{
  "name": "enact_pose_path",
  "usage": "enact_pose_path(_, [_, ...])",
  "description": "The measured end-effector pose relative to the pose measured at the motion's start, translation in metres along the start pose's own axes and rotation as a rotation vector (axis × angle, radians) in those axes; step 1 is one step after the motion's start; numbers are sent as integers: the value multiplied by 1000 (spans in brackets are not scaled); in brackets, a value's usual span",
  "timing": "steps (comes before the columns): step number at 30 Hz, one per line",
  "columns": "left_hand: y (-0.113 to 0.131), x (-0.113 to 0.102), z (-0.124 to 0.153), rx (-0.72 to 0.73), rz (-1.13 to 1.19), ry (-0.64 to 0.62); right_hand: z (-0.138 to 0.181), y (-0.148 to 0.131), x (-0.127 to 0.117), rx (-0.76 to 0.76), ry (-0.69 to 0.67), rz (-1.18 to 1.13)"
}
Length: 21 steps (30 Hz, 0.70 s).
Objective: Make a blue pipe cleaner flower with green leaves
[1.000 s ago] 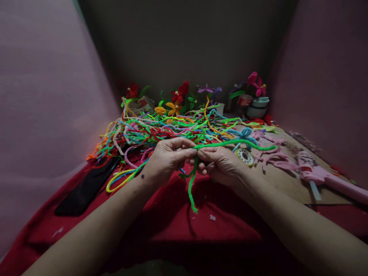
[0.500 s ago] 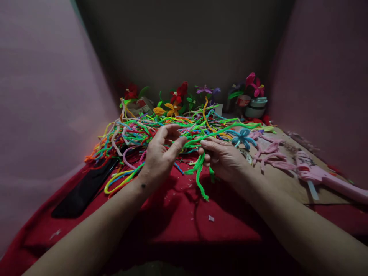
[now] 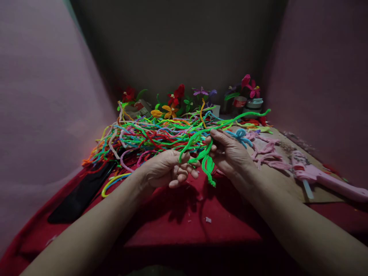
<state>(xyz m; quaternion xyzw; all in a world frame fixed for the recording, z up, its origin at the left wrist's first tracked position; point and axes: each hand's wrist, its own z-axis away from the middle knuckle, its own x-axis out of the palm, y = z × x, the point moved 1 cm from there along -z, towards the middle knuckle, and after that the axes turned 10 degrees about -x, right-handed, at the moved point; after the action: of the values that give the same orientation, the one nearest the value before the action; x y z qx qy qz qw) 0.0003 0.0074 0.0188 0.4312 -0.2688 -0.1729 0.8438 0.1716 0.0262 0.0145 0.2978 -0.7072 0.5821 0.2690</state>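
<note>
Green pipe cleaners [image 3: 209,165] are bunched between my two hands above the red cloth. My right hand [image 3: 230,149] pinches the bunch with thumb and forefinger; one long green stem sticks out past it to the upper right, and looped ends hang below. My left hand [image 3: 172,168], palm partly turned up, pinches a bent green strand at its thumb and forefinger, the other fingers curled loosely. Behind the hands spreads a heap of many-coloured pipe cleaners [image 3: 155,132]. A blue pipe-cleaner flower [image 3: 242,137] lies just beyond my right hand.
A black phone-like slab [image 3: 77,197] lies at left on the red cloth [image 3: 198,230]. To the right, a pink glue gun [image 3: 324,176] and pink pipe-cleaner pieces [image 3: 270,149] rest on brown board [image 3: 287,184]. Finished flowers [image 3: 172,101] and a lidded jar [image 3: 254,105] stand behind.
My left hand has dropped lower and turned palm up, bending a green strand down with it. My right hand has shifted slightly, and the hanging green ends have swung up and right.
</note>
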Motion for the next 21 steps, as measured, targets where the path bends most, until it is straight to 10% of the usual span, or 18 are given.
enact_pose_path(9, [-3, 7, -7, 139, 153, 83, 1, 2, 2, -30, 3, 29])
enact_pose_path(21, [-4, 19, 6, -1, -450, -48, -10, -7, -7, -78, 92, 16])
